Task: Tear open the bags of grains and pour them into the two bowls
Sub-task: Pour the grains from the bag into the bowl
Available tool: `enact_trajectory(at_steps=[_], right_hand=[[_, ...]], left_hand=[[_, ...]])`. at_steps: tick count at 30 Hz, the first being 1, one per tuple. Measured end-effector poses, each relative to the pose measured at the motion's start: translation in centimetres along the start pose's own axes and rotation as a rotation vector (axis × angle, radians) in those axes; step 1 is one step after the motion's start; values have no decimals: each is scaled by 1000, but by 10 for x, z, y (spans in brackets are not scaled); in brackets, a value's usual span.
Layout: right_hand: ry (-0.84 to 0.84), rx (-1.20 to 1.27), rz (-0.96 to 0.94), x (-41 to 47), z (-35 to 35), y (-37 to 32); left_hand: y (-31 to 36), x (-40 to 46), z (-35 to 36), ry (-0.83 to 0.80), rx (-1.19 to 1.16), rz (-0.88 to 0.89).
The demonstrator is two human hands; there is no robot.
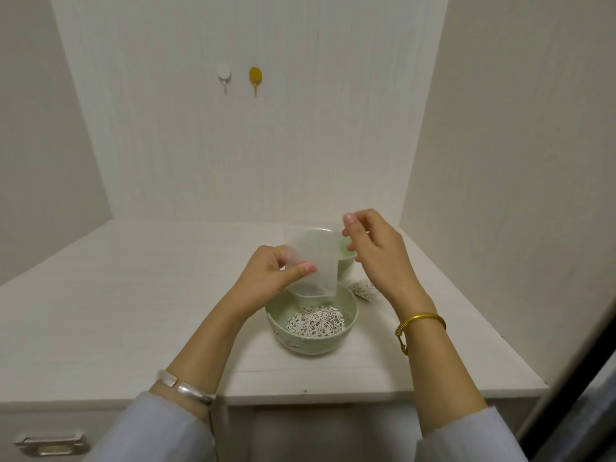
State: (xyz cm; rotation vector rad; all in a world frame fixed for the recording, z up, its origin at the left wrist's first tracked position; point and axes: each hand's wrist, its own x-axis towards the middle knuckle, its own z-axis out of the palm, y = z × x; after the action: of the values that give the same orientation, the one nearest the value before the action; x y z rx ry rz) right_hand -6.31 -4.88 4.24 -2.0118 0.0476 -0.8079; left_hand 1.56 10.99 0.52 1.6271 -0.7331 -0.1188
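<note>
A clear, empty-looking plastic bag (316, 258) hangs upside down over the near green bowl (311, 341), its open mouth low inside the rim. My left hand (266, 278) pinches the bag's lower left edge. My right hand (373, 248) pinches its upper right corner. The near bowl holds a heap of pale, thin grains (316, 321). A second green bowl (346, 261) stands just behind, mostly hidden by the bag and my hands. One more bag of grains (365, 290) lies on the white table to the right of the bowls.
The white table (133, 311) sits in a corner between white walls. Two hooks, one white (224, 76) and one yellow (255, 78), hang on the back wall. A drawer handle (50, 445) shows below the table's front edge. A dark edge (573, 395) crosses the lower right.
</note>
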Motion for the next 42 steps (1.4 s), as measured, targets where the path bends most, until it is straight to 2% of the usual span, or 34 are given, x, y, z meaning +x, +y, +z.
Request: enact_trajectory(at_steps=[3, 10, 14, 17, 23, 26, 29, 33, 39, 42], right_hand=[[-32, 74, 69, -9, 4, 14], [-256, 185, 87, -21, 13, 22], [-271, 102, 94, -20, 14, 27], [-267, 169, 108, -21, 13, 27], [-151, 218, 182, -18, 20, 30], [-180, 227, 208, -17, 21, 31], [-280, 221, 204, -17, 21, 29], [-361, 233, 199, -17, 18, 27], [-228, 185, 187, -16, 22, 21], [-271, 169, 178, -15, 23, 21]], left_hand=[[0, -1, 2, 44, -54, -15], [-2, 1, 8, 152, -162, -57], [-4, 1, 6, 141, -179, -61], [-4, -1, 5, 101, -196, -51], [0, -2, 3, 70, -260, -25], [2, -1, 4, 111, -252, -3], [3, 1, 4, 165, -223, 18], [1, 3, 4, 168, -257, 20], [0, 2, 7, 115, -224, 15], [-1, 1, 6, 116, -244, 8]])
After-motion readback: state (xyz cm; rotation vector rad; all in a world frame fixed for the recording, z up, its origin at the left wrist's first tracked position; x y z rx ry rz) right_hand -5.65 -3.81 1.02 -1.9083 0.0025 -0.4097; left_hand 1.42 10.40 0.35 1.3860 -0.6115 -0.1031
